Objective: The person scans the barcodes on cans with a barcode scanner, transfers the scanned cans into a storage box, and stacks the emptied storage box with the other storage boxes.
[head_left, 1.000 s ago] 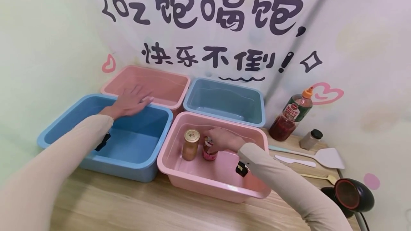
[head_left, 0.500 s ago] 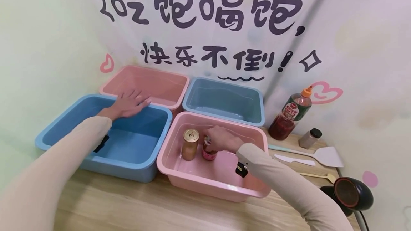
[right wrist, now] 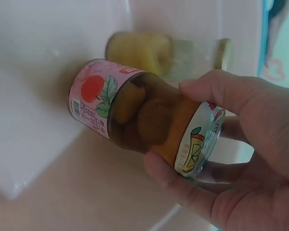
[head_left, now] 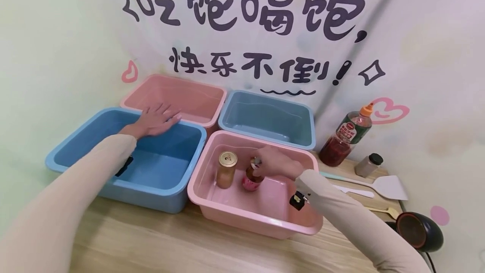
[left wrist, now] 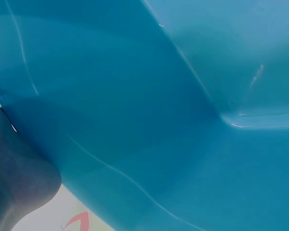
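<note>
A glass jar of fruit [head_left: 251,180] with a pink label stands out inside the front pink tub [head_left: 257,220]. My right hand [head_left: 275,161] grips it near the lid. In the right wrist view the thumb and fingers of the hand [right wrist: 260,139] curl round the neck of the jar [right wrist: 144,110], where dark round fruit shows through the glass. To its left stands a gold can [head_left: 226,171], upright and untouched. My left hand [head_left: 157,120] rests with spread, straight fingers over the edge between the blue tub [head_left: 174,195] and the rear pink tub [head_left: 130,100].
A teal tub [head_left: 265,115] sits behind the front pink one. Along the right lie a red sauce bottle [head_left: 342,138], a small black-capped jar [head_left: 368,165], a white spatula [head_left: 388,186], a white knife [head_left: 358,191], a yellow utensil [head_left: 390,212] and a black round object [head_left: 418,231].
My right hand has shifted slightly to the right, and the jar now leans a little in its grip. The left hand stays in place. The head view has shifted slightly.
</note>
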Tool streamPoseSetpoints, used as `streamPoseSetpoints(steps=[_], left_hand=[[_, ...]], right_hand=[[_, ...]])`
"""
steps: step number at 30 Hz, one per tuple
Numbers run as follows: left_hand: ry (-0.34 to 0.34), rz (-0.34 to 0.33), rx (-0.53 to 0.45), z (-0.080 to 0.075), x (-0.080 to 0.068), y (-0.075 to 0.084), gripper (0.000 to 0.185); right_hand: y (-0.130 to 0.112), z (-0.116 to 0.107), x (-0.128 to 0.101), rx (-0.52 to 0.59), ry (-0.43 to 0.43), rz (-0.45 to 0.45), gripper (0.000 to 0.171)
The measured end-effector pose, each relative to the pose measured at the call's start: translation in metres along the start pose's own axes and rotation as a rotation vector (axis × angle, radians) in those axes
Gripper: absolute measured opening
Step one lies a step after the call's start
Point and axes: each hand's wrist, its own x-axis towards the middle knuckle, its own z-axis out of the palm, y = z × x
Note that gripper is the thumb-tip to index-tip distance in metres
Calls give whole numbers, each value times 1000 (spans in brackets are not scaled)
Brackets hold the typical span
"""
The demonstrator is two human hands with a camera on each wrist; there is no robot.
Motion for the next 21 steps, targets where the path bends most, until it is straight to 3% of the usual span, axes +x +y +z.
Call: streamPoseSetpoints(steps=[5, 10, 15, 21], left_hand=[[14, 13, 2, 3, 1, -5, 80], [26, 11, 5, 5, 0, -5, 78], [51, 2, 20, 5, -3, 0, 69], [64, 14, 45, 6, -2, -3, 74]], right_hand=[[-1, -20, -15, -26, 13, -45, 36], [-1, -43, -32, -71, 22, -77, 24], [0, -66, -55, -53, 60, -104, 32], [5, -87, -86, -34, 121, -78, 33]])
